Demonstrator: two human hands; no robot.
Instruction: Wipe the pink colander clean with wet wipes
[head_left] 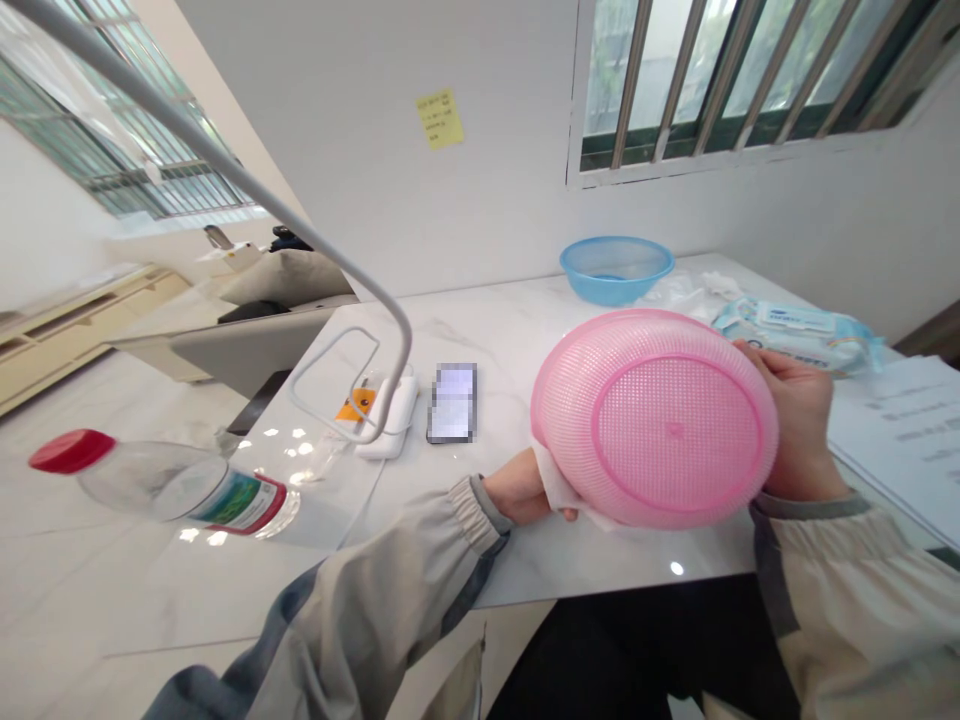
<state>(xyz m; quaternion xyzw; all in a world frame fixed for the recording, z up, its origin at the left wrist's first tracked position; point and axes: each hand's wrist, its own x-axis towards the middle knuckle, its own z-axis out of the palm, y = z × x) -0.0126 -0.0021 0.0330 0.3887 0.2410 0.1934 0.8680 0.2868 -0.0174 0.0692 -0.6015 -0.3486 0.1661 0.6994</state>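
Note:
A pink plastic mesh basket [675, 430] is held up above the table, tilted so its oval underside faces me. My right hand [799, 420] grips it at the right edge, fingers closed, some of them hidden behind it. At the lower left of the rim, my left hand [525, 487] is closed on a white wipe [556, 485]. That wipe lies against the basket's edge, and part of it shows below the rim. Most of my left fingers are out of sight behind the wipe and the basket.
Behind the basket are a blue basket [616, 272], crumpled white wipes [679, 290] and a wipes packet [806, 335]. Printed papers [904, 425] lie at right. Leftward are a phone [453, 403], a white power strip [390, 420], a bottle with a red cap [172, 487] and a grey lamp arm [300, 225].

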